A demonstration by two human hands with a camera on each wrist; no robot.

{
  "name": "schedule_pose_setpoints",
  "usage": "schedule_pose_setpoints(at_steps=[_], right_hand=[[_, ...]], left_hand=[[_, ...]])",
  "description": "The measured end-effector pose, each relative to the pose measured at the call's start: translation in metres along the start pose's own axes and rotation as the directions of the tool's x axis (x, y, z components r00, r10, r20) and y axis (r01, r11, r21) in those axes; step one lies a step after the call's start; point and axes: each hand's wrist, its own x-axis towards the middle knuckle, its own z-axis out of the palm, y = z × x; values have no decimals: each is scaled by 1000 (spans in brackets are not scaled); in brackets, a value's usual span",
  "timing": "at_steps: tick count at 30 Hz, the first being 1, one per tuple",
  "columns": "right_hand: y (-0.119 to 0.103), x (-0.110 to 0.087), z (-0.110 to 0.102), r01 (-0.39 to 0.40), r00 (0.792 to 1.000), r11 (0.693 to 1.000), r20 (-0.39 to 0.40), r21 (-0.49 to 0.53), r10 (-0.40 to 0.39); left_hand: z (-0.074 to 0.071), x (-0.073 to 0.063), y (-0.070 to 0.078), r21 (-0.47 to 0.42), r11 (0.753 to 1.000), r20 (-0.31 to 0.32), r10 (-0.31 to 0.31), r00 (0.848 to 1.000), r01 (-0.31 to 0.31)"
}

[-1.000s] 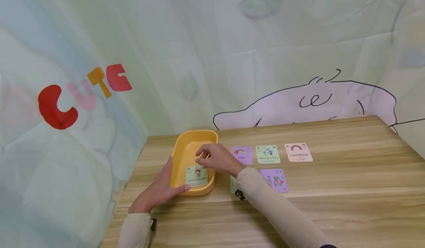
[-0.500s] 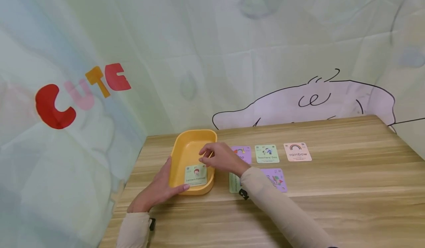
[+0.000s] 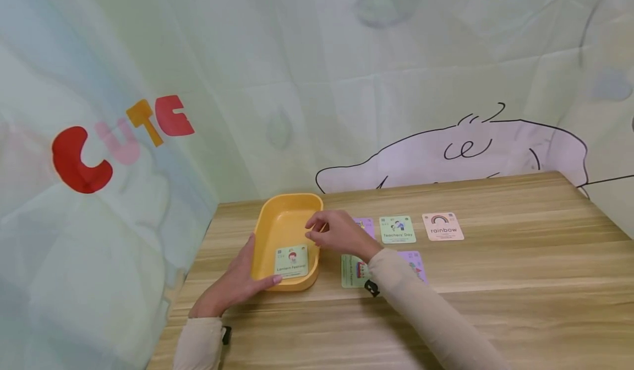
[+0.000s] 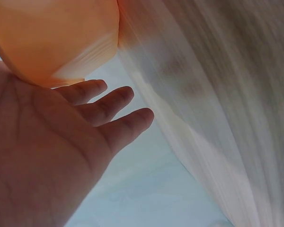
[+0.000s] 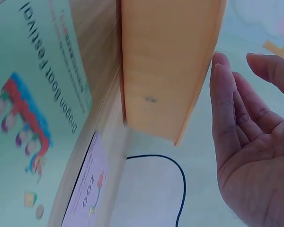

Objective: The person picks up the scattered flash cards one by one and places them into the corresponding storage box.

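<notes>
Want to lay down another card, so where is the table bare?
Bare wooden table shows right of the rainbow card, and in front of the yellow tray, between left sleeve and right sleeve. It's crowded right of the tray: the right hand and sleeve partly hide the zoo card, Dragon Boat Festival card and a purple card.
</notes>
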Motion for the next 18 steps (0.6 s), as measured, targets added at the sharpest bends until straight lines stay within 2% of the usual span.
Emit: schedule_pose_setpoints(at_steps=[3,7,11,18], right_hand=[[2,-2,-5,3,1000,1000,-8,-22,-3],[6,-5,-11,-15,1000,999,-23,-43,14],[10,-9,-17,-21,999,999,-36,-44,20],[16,-14,-27,-56,998,998,-41,-22,55]], left_hand=[[0,1,0,-9,1000,-5,15,1000,-15],[0,1,1,-18,1000,-1,4,1000,-4],[1,0,1,-9,1000,1,-8,1000,8],[1,0,0,-11,1000,-2,3,1000,-3]])
